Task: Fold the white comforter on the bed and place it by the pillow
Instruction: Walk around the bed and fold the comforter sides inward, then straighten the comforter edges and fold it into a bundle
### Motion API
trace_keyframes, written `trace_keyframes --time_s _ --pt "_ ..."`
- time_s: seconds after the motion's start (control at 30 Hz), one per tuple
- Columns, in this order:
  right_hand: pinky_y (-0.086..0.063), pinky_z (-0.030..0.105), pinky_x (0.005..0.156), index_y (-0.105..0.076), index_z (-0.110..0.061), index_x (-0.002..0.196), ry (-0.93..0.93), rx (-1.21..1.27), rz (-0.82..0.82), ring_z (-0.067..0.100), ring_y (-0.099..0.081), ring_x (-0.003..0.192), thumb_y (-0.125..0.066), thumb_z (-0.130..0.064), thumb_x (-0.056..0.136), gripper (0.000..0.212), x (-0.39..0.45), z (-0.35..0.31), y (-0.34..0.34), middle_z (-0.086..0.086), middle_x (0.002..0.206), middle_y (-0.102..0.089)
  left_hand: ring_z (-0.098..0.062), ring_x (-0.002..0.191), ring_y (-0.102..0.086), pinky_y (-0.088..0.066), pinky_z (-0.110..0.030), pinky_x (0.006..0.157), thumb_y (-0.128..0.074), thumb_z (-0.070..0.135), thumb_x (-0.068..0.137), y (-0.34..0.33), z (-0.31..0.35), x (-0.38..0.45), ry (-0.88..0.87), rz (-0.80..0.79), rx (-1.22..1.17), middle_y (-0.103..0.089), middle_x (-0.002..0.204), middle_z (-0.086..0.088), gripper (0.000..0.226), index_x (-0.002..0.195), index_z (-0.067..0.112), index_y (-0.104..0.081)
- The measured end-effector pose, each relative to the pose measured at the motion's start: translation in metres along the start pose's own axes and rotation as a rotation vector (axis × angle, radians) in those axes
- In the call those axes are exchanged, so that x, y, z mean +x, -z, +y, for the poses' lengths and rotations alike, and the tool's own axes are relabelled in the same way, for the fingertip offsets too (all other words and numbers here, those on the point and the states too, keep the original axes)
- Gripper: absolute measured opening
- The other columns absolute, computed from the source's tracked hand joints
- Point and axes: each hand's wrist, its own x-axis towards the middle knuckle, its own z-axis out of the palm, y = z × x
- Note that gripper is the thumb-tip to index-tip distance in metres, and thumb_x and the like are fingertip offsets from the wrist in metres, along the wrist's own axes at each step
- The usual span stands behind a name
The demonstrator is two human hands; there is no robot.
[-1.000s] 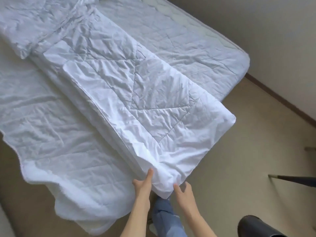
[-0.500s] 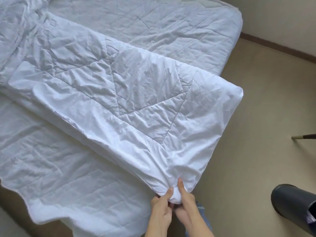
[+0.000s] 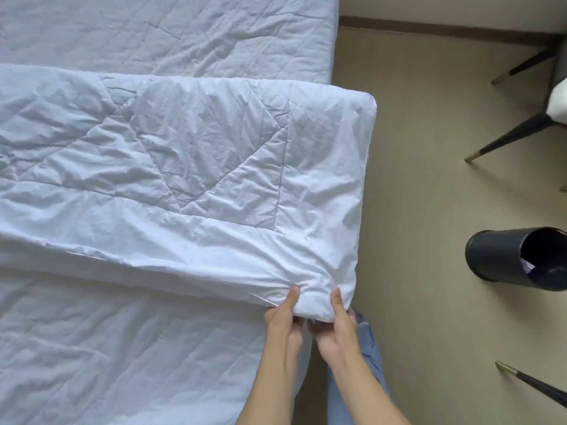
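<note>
Nearest, left hand [image 3: 283, 322] and right hand [image 3: 336, 328] side by side, both pinched onto the near corner of a white quilted comforter [image 3: 190, 179], thumbs on top. Folded into a long thick band, lying across a bed with a white quilted cover [image 3: 122, 348], far end overhanging the beige floor [image 3: 429, 179]. Probably light, soft and floppy, likely to sag; best gripped at layered corners. Beyond, right of the bed, a black cylindrical bin [image 3: 503, 256].

Comforter [image 3: 184, 179]: white, quilted, wrinkled; folded lengthwise into long band lying across bed [image 3: 122, 348]. Right end overhangs bed edge above floor. Near right corner bunched, raised off bed. Left part runs out of view.
</note>
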Motion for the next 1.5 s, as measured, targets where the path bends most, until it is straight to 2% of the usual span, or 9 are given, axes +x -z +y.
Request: trace_keyframes --time_s 0.13,0.33,0.47,0.57,0.67,0.83,1.07,1.33,1.5 --pt "-0.049 0.048 0.105 -0.059 -0.007 0.135 -0.029 0.156 -0.037 0.034 -0.064 0.12 -0.1 -0.046 0.045 0.106 -0.036 0.038 -0.02 0.018 0.13 -0.067 -0.032 0.094 -0.075 -0.062 -0.038 0.066 -0.082 0.012 0.079 0.01 0.002 -0.004 0.126 -0.164 0.047 -0.072 0.114 -0.025 0.041 0.114 -0.005 -0.068" --pt "-0.056 0.041 0.078 -0.066 -0.007 0.122 -0.09 0.168 -0.072 0.036 -0.069 0.103 -0.077 -0.051 0.072 0.067 -0.034 0.029 -0.035 0.017 0.115 -0.072 -0.022 0.059 -0.064 -0.043 -0.023 0.042 -0.076 -0.004 0.081 0.029 0.013 -0.015 0.011 -0.198 0.216 -0.073 0.094 -0.018 0.031 0.11 -0.011 -0.068" --pt "-0.051 0.055 0.1 -0.063 -0.007 0.129 -0.023 0.253 -0.09 0.039 -0.064 0.117 -0.086 -0.037 0.07 0.07 -0.015 0.024 -0.024 0.018 0.126 -0.067 -0.01 0.04 -0.042 -0.029 -0.02 0.036 -0.077 0.006 0.084 0.033 0.007 -0.015 -0.008 -0.197 0.32 -0.059 0.059 -0.003 0.019 0.098 0.001 -0.065" --pt "-0.051 0.057 0.099 -0.062 -0.005 0.13 0.102 0.309 -0.027 0.037 -0.066 0.116 -0.104 -0.03 0.034 0.107 -0.002 0.022 -0.015 0.017 0.129 -0.067 -0.017 0.05 -0.043 -0.034 -0.028 0.045 -0.074 0.022 0.085 0.038 0.019 -0.03 -0.203 -0.165 0.802 -0.046 0.055 -0.003 0.026 0.07 0.012 -0.055" --pt "-0.053 0.053 0.097 -0.06 -0.008 0.133 0.171 0.271 -0.008 0.033 -0.066 0.116 -0.099 -0.03 0.046 0.097 0.0 0.02 -0.012 0.014 0.131 -0.067 -0.017 0.061 -0.052 -0.045 -0.038 0.063 -0.063 0.022 0.086 0.045 0.066 -0.037 -0.756 -0.124 1.133 -0.055 0.06 0.006 0.023 0.066 0.016 -0.053" --pt "-0.06 0.046 0.087 -0.058 -0.017 0.137 0.19 0.307 -0.077 0.028 -0.068 0.115 -0.064 -0.027 0.092 0.047 -0.006 0.024 -0.014 0.008 0.132 -0.067 -0.029 0.142 -0.041 -0.033 -0.044 0.114 -0.049 0.038 0.093 0.054 0.199 0.02 -1.56 0.048 1.482 -0.051 0.149 -0.009 0.055 0.144 0.016 -0.051" --pt "-0.061 0.039 0.081 -0.062 -0.02 0.133 0.389 0.327 -0.107 0.02 -0.067 0.116 -0.046 -0.034 0.105 0.035 -0.053 0.026 -0.064 0.002 0.136 -0.065 -0.027 0.157 0.0 -0.001 -0.049 0.124 -0.015 0.066 0.094 0.122 0.231 0.129 -1.326 0.012 2.046 0.008 0.168 0.004 0.073 0.161 0.035 -0.011" --pt "-0.049 0.044 0.104 -0.048 -0.016 0.147 0.938 -0.019 -0.398 0.029 -0.048 0.139 -0.068 -0.032 0.091 0.062 -0.163 0.08 -0.25 0.008 0.149 -0.052 -0.025 0.148 -0.037 -0.021 -0.046 0.116 -0.025 0.035 0.104 0.153 0.254 0.125 -1.38 -0.366 1.756 -0.041 0.16 -0.003 0.049 0.152 0.032 -0.04" --pt "-0.056 0.036 0.088 -0.063 -0.015 0.115 1.096 -0.341 -0.641 0.017 -0.068 0.098 -0.069 -0.011 0.086 0.03 -0.204 0.185 -0.424 -0.003 0.098 -0.07 -0.001 0.144 -0.039 -0.028 -0.043 0.123 -0.051 0.087 0.076 0.173 0.391 0.078 -0.704 -0.643 0.57 -0.044 0.155 0.018 0.079 0.145 0.05 -0.041"
